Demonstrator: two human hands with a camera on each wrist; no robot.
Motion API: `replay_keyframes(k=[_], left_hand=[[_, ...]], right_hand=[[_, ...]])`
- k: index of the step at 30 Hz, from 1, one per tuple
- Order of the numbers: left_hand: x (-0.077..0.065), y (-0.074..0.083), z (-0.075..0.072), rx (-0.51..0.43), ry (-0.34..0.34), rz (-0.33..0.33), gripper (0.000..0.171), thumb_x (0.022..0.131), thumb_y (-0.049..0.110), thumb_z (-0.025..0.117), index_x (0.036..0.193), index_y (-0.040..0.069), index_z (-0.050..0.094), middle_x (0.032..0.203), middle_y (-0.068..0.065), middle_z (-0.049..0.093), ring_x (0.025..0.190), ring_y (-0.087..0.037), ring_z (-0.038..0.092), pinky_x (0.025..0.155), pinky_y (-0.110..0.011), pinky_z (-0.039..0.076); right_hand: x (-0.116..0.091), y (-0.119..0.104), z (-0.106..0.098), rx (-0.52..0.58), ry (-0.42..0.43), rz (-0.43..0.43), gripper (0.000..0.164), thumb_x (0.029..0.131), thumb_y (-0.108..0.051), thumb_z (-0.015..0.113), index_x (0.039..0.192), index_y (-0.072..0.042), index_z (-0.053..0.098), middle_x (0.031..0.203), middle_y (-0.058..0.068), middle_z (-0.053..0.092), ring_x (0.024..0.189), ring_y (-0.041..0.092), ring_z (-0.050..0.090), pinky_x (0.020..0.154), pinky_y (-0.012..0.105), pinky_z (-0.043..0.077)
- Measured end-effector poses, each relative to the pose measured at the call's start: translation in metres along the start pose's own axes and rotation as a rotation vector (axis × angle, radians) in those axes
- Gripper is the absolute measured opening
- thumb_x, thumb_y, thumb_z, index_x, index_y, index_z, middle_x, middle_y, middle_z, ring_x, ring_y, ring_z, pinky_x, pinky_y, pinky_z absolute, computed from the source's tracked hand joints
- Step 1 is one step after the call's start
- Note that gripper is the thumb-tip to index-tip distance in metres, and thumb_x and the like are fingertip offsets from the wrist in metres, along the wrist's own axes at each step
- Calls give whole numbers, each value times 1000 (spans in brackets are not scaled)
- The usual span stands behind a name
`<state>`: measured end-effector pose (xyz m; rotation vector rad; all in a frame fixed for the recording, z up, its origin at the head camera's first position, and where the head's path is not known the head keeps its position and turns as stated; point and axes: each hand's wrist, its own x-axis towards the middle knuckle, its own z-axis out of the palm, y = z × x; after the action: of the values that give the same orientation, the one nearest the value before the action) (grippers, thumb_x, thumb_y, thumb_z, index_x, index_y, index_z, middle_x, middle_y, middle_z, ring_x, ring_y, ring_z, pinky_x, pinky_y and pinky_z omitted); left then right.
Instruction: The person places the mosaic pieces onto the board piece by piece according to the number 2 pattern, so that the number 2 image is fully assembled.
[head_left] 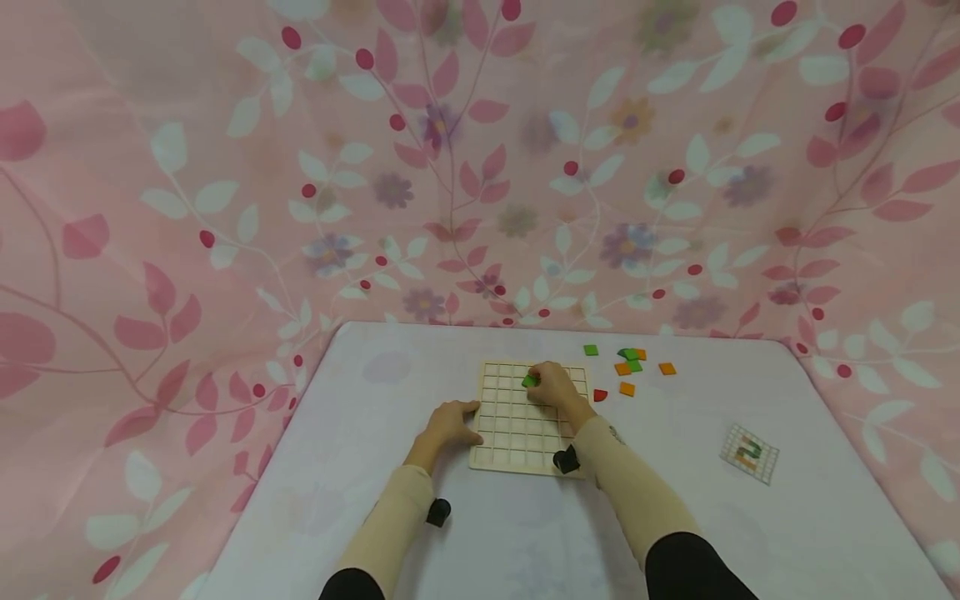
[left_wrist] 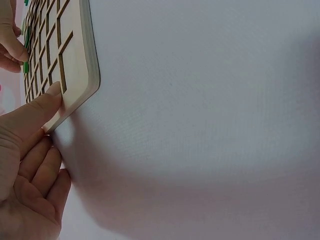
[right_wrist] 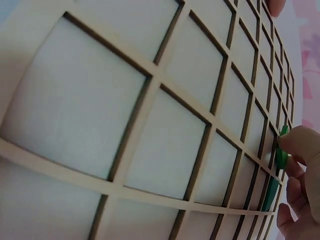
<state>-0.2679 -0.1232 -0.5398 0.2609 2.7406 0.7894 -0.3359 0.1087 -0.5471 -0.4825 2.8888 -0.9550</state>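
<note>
A square wooden grid board (head_left: 498, 458) lies on the table. My left hand (head_left: 450, 425) grips its left edge; in the left wrist view the thumb (left_wrist: 42, 107) presses on top of the rim, the fingers lower at the side. Over the board's far part, my right hand (head_left: 553, 387) pinches a small green tile (right_wrist: 282, 150) between thumb and finger. Just beside it, in the right wrist view, a darker green piece (right_wrist: 270, 195) sits in a grid cell. The near cells in that view hold no pieces.
Right of the board's far corner lie a red piece (head_left: 601, 395), several orange tiles (head_left: 667, 368) and several green pieces (head_left: 591, 350), some overlapping. A small gridded card (head_left: 750, 452) with a coloured figure lies farther right. A floral curtain (head_left: 480, 208) hangs behind the table.
</note>
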Motion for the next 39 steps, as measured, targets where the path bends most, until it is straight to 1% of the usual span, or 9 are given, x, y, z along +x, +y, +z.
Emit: replay_keyframes(k=[4, 7, 12, 18, 26, 30, 34, 36, 39], left_hand=[[0, 0, 1, -4, 0, -14, 73, 68, 21, 85, 133, 10, 54, 137, -13, 51, 126, -39, 44, 104, -47, 37], [1, -1, 2, -3, 3, -19, 73, 68, 22, 85, 133, 10, 55, 136, -14, 52, 125, -39, 45, 104, -47, 37], [2, -2, 2, 2, 12, -10, 73, 67, 22, 85, 132, 10, 56, 134, -16, 53, 124, -39, 46, 103, -48, 38], [2, -2, 3, -2, 10, -6, 72, 66, 21, 86, 132, 9, 56, 135, -13, 53, 125, -38, 46, 104, -47, 38], [0, 1, 1, -11, 12, -18, 72, 67, 20, 85, 131, 9, 56, 135, -13, 53, 126, -38, 45, 105, -47, 37], [-1, 1, 1, -13, 16, -20, 72, 67, 20, 85, 131, 9, 56, 136, -11, 53, 126, -37, 45, 105, -47, 37], [-1, 0, 2, -8, 16, -19, 72, 66, 21, 85, 131, 9, 57, 134, -14, 54, 125, -38, 46, 103, -47, 38], [-1, 0, 2, -4, 14, -17, 72, 66, 21, 85, 131, 9, 57, 134, -15, 54, 124, -38, 46, 103, -48, 38], [0, 0, 1, -8, 14, -12, 72, 66, 21, 85, 131, 9, 56, 134, -15, 54, 124, -39, 46, 102, -48, 39]], right_hand=[[-2, 1, 0, -103, 26, -72, 20, 84, -7, 67, 102, -2, 71, 104, 16, 65, 91, 33, 53, 76, 48, 45], [-3, 5, 1, -105, 45, -98, 20, 85, -7, 67, 105, -3, 71, 108, 15, 64, 96, 38, 52, 78, 51, 43], [-3, 11, 2, -85, 56, -85, 24, 86, -8, 67, 110, -6, 70, 113, 12, 64, 99, 35, 50, 80, 48, 40], [-4, 14, 2, -105, 41, -62, 23, 86, -11, 67, 109, -9, 71, 117, 10, 65, 101, 33, 49, 80, 46, 39], [-8, 18, 4, -183, 13, -86, 22, 89, -15, 66, 110, -12, 72, 119, 5, 64, 106, 32, 47, 81, 46, 39], [-9, 17, 8, -202, 67, -114, 17, 90, -20, 65, 100, -12, 75, 111, 6, 66, 102, 33, 50, 79, 48, 41], [-9, 13, 15, -177, 152, -131, 19, 89, -24, 65, 87, -9, 76, 104, 10, 68, 97, 37, 53, 81, 54, 42], [-8, 15, 21, -178, 200, -149, 24, 90, -28, 63, 84, -9, 76, 100, 10, 68, 94, 37, 53, 80, 53, 42], [-8, 15, 22, -188, 231, -144, 23, 89, -27, 63, 84, -8, 76, 99, 9, 69, 93, 36, 54, 79, 51, 42]])
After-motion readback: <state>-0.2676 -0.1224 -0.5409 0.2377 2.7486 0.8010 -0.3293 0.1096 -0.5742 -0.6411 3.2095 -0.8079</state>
